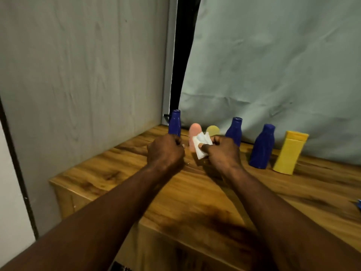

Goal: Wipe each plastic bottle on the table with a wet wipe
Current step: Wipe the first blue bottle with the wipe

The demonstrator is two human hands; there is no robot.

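Observation:
My left hand point(166, 151) grips the lower body of a blue plastic bottle point(174, 123), whose neck sticks up above my fist. My right hand point(221, 151) pinches a crumpled white wet wipe point(201, 144) beside it, not touching the bottle. Behind the wipe stand a pink bottle point(194, 132) and a round yellow bottle point(213, 130), both partly hidden. Further right on the wooden table point(127, 173) stand a blue bottle point(234, 130), a second blue bottle point(262, 147) and a yellow rectangular bottle point(289, 152).
A grey wood-grain panel point(84, 75) walls off the left side. A pale cloth point(273, 65) hangs behind the table, with a dark gap point(180, 55) between the two. A small blue object point(359, 206) shows at the right edge. The table's front edge runs below my forearms.

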